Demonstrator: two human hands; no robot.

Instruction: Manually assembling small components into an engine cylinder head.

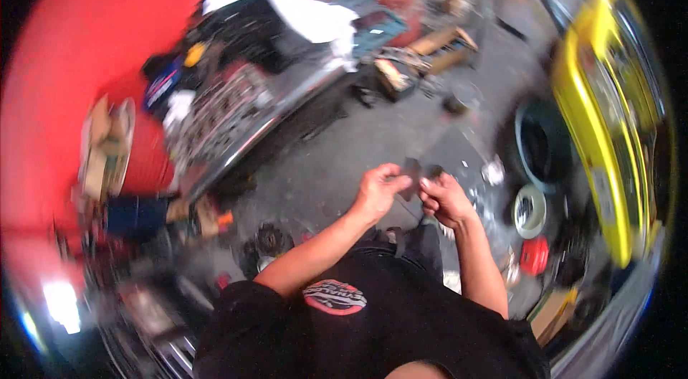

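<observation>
Two hands on one small dark part (411, 172), held out in front at chest height over the grey floor (337, 157).

Head view:
- Left hand (378, 191): fingers curled, pinching the part's left edge. Closed on it.
- Right hand (444, 198): fingers curled, tips at the part's right edge. Looks like a grip, but blur hides the contact, so I can't tell for sure.
- The part sits between the two hands, just above the fingertips, roughly level with both. Neither hand is clearly nearer; the left has the more visible hold. Long axis looks near upright, but the frame is too smeared to be firm.
- Around: cluttered metal bench (236, 114) well off to the left, against a red wall (93, 42). Yellow car body (609, 128) on the right, with a tyre (541, 142), a tape roll (530, 210) and a small red item (534, 256) on the floor beside it, near the right hand but apart from it.
</observation>
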